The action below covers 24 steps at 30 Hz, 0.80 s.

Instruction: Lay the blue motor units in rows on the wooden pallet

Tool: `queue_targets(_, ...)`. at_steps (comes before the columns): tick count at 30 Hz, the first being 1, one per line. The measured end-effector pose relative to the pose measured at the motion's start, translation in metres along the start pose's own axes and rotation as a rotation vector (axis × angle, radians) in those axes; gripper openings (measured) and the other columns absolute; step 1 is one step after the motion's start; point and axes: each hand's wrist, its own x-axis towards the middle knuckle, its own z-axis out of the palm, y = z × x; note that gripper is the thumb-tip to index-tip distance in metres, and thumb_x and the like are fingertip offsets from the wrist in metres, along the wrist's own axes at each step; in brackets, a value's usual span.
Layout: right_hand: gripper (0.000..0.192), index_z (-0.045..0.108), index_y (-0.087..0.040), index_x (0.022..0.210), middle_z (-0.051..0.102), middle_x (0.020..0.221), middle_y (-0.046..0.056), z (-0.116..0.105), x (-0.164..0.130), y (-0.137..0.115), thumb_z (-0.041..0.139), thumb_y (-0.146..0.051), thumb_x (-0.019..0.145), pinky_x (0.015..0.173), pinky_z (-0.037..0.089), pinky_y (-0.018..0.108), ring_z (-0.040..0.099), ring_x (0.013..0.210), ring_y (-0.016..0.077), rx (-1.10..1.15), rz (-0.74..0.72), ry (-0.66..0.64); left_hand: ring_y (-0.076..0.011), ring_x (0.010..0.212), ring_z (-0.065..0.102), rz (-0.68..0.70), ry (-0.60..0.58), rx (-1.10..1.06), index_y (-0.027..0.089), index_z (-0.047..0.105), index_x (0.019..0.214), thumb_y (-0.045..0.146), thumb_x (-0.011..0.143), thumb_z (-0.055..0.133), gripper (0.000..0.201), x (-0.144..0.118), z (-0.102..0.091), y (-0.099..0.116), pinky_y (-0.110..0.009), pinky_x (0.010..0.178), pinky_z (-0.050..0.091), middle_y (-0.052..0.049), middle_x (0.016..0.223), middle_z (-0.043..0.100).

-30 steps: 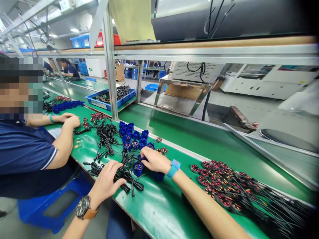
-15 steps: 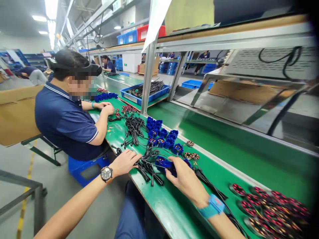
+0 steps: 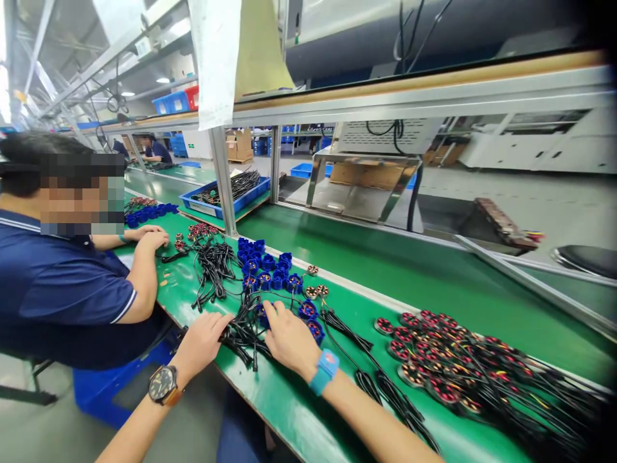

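Black cables (image 3: 243, 334) and blue housings (image 3: 308, 310) under 2 hands, near edge of green bench (image 3: 299, 399).
Left hand (image 3: 201, 341) fingers curled onto cable bundle; right hand (image 3: 289, 337) fingers spread flat over housings, grip unclear. Wristwatch (image 3: 161, 384) dial unreadable; no legible labels.

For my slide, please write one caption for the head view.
Both hands, left hand and right hand, rest on black cables beside blue motor housings on a green bench.

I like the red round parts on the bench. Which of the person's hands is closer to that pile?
The right hand. It rests on the black cables beside the blue parts, with the pile of red round parts off to its right. The left hand is farther away.
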Motion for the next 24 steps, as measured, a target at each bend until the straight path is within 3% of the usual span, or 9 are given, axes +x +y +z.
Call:
queue_targets(3, 0.06, 0.033, -0.013, 0.146, 0.051, 0.132, 0.019, 0.017, 0.008, -0.014, 0.05, -0.026, 0.09, 0.079, 0.051, 0.041, 0.061, 0.102, 0.0306, -0.06, 0.145, 0.091, -0.0204, 0.086, 0.06, 0.094, 0.098, 0.023, 0.014, 0.056, 0.119, -0.006, 0.068, 0.038, 0.058, 0.0, -0.002, 0.0, -0.034, 0.078, 0.053, -0.007, 0.095, 0.066)
queue_targets(6, 0.046, 0.043, -0.018, 0.135, 0.057, 0.121, 0.012, 0.025, 0.017, -0.022, 0.054, -0.036, 0.094, 0.072, 0.049, 0.037, 0.064, 0.095, 0.0274, -0.038, 0.272, 0.118, -0.0194, 0.08, 0.059, 0.195, 0.178, 0.066, 0.013, 0.059, 0.114, -0.008, 0.074, 0.037, 0.049, 0.007, -0.008, 0.004, -0.033, 0.073, 0.05, -0.006, 0.09, 0.066)
queue_targets(12, 0.028, 0.05, -0.019, 0.112, 0.062, 0.109, 0.004, 0.004, 0.021, -0.019, 0.061, -0.031, 0.089, 0.058, 0.036, 0.032, 0.067, 0.085, 0.0227, 0.06, 0.308, 0.118, -0.0188, 0.075, 0.056, 0.305, 0.244, 0.091, 0.011, 0.058, 0.116, -0.009, 0.082, 0.038, 0.044, 0.031, -0.029, 0.019, -0.034, 0.067, 0.044, -0.007, 0.09, 0.068)
queue_targets(16, 0.023, 0.051, -0.022, 0.109, 0.065, 0.108, 0.001, -0.029, -0.015, -0.015, 0.059, -0.034, 0.09, 0.057, 0.029, 0.033, 0.067, 0.08, 0.0225, 0.112, 0.325, 0.188, -0.0205, 0.084, 0.059, 0.257, 0.292, 0.01, 0.008, 0.055, 0.125, -0.009, 0.079, 0.038, 0.052, 0.036, -0.051, 0.033, -0.034, 0.073, 0.047, -0.011, 0.097, 0.068)
queue_targets(19, 0.024, 0.052, -0.025, 0.113, 0.066, 0.111, 0.0, -0.052, -0.053, -0.003, 0.058, -0.035, 0.092, 0.06, 0.03, 0.033, 0.066, 0.082, 0.022, 0.16, 0.329, 0.209, -0.0201, 0.084, 0.061, 0.181, 0.265, -0.054, 0.008, 0.053, 0.13, -0.005, 0.081, 0.041, 0.052, 0.039, -0.065, 0.053, -0.033, 0.076, 0.049, -0.01, 0.095, 0.068)
queue_targets(24, 0.031, 0.053, -0.027, 0.121, 0.064, 0.119, 0.0, -0.078, -0.12, 0.031, 0.059, -0.034, 0.092, 0.066, 0.034, 0.032, 0.066, 0.086, 0.0211, 0.177, 0.415, 0.246, -0.0205, 0.086, 0.069, 0.215, 0.144, -0.145, 0.013, 0.051, 0.132, 0.013, 0.093, 0.042, 0.04, 0.047, -0.058, 0.105, -0.03, 0.078, 0.056, -0.01, 0.1, 0.072)
